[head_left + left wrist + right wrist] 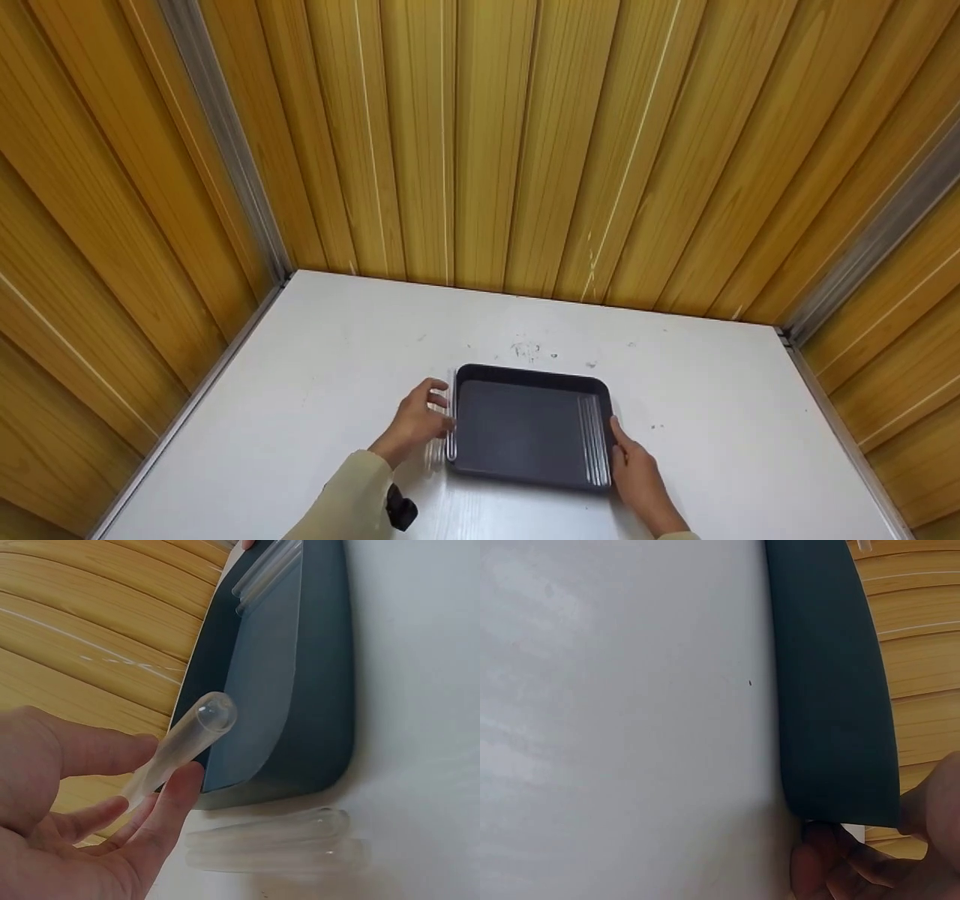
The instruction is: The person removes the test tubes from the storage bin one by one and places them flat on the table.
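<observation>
A clear test tube [196,731] is pinched between the thumb and fingers of my left hand [417,417], at the left rim of a dark grey rectangular tray [517,431]. Its rounded end points toward the tray's inside. Several similar test tubes [594,441] lie side by side along the tray's right end. Outside the tray, under my left hand, more clear tubes [274,844] lie on the table. My right hand [636,469] grips the tray's right side, thumb at the rim; its other fingers [810,870] are at the outer wall, partly hidden.
The white table [360,337] bears dark specks and scuffs behind the tray. Wood-patterned panels [487,150] wall it in at the back and both sides, with metal posts [240,142] at the corners. A black device [401,508] is by the left sleeve.
</observation>
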A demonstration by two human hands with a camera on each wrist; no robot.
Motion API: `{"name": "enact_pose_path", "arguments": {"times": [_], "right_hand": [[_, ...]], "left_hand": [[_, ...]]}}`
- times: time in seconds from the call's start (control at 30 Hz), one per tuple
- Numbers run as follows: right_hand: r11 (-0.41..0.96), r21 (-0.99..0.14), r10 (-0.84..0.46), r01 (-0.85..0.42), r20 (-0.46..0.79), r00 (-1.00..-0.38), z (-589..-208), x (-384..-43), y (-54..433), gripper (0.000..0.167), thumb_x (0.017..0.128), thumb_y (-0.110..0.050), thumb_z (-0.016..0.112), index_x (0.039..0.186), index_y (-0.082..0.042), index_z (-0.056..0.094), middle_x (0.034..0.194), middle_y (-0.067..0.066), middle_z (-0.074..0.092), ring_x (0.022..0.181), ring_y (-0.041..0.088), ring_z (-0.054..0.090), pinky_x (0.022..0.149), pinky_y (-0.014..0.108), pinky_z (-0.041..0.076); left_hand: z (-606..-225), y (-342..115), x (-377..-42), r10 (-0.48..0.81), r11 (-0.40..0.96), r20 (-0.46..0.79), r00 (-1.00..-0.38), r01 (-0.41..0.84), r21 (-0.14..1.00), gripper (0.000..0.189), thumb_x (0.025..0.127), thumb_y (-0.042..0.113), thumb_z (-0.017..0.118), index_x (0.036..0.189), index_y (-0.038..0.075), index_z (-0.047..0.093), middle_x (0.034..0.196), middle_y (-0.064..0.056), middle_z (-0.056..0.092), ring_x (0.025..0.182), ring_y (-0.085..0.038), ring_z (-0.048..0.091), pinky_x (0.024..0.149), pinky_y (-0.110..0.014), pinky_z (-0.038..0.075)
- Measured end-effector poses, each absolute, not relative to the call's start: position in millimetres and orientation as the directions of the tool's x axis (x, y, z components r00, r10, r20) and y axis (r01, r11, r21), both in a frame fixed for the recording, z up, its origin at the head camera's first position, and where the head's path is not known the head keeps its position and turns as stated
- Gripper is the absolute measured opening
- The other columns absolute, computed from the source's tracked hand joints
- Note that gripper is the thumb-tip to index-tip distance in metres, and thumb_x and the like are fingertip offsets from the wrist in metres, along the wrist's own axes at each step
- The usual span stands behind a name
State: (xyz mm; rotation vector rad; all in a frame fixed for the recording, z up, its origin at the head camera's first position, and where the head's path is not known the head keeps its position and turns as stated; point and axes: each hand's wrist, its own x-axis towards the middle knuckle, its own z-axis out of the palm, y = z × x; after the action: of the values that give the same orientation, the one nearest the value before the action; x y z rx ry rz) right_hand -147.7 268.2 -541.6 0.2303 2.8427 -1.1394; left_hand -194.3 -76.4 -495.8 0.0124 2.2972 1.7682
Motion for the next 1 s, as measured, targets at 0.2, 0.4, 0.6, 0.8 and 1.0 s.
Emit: {"name": "enact_pose_path", "arguments": {"times": [0.2, 0.4, 0.6, 0.8, 1.0], "right_hand": [[0.712, -0.686, 0.108, 0.150, -0.104, -0.989, -541, -147, 267, 0.052, 0.100, -0.002, 0.035, 0.151, -0.006, 0.025, 0.150, 0.025, 0.031, 0.138, 0.041, 0.033, 0.111, 0.054, 0.031], [0.704, -0.690, 0.110, 0.168, -0.128, -0.986, -541, -147, 267, 0.052, 0.101, -0.003, 0.034, 0.151, -0.008, 0.024, 0.152, 0.023, 0.029, 0.140, 0.040, 0.031, 0.112, 0.053, 0.029], [0.706, -0.688, 0.112, 0.167, -0.123, -0.986, -541, -147, 268, 0.052, 0.101, -0.003, 0.035, 0.152, -0.007, 0.024, 0.151, 0.025, 0.030, 0.139, 0.041, 0.032, 0.111, 0.054, 0.031], [0.719, -0.676, 0.110, 0.164, -0.122, -0.986, -542, -147, 268, 0.053, 0.100, -0.003, 0.034, 0.152, -0.006, 0.023, 0.151, 0.026, 0.030, 0.139, 0.041, 0.032, 0.111, 0.054, 0.030], [0.714, -0.681, 0.108, 0.164, -0.124, -0.986, -543, -147, 268, 0.053, 0.100, -0.003, 0.033, 0.152, -0.006, 0.023, 0.151, 0.026, 0.029, 0.139, 0.042, 0.030, 0.111, 0.055, 0.029]], "left_hand": [[-497, -81, -192, 0.145, 0.273, -0.185, -0.972, -0.141, 0.952, 0.059, 0.072, -0.011, 0.066, 0.127, -0.001, 0.047, 0.109, -0.020, 0.056, 0.072, -0.018, 0.062, 0.068, -0.037, 0.060], [-503, -88, -191, 0.138, 0.314, -0.208, -0.968, -0.156, 0.936, 0.058, 0.075, -0.008, 0.067, 0.129, 0.000, 0.046, 0.111, -0.020, 0.056, 0.072, -0.018, 0.061, 0.069, -0.037, 0.058], [-510, -94, -191, 0.131, 0.313, -0.211, -0.969, -0.162, 0.936, 0.059, 0.075, -0.009, 0.067, 0.129, -0.002, 0.045, 0.112, -0.022, 0.055, 0.072, -0.018, 0.062, 0.067, -0.034, 0.058], [-518, -99, -192, 0.117, 0.325, -0.241, -0.963, -0.192, 0.926, 0.057, 0.076, -0.010, 0.064, 0.130, -0.001, 0.044, 0.113, -0.021, 0.054, 0.074, -0.020, 0.063, 0.069, -0.036, 0.059], [-523, -105, -195, 0.087, 0.366, -0.240, -0.967, -0.194, 0.910, 0.056, 0.075, -0.011, 0.064, 0.128, -0.001, 0.045, 0.111, -0.020, 0.055, 0.075, -0.020, 0.061, 0.068, -0.035, 0.058]]}}
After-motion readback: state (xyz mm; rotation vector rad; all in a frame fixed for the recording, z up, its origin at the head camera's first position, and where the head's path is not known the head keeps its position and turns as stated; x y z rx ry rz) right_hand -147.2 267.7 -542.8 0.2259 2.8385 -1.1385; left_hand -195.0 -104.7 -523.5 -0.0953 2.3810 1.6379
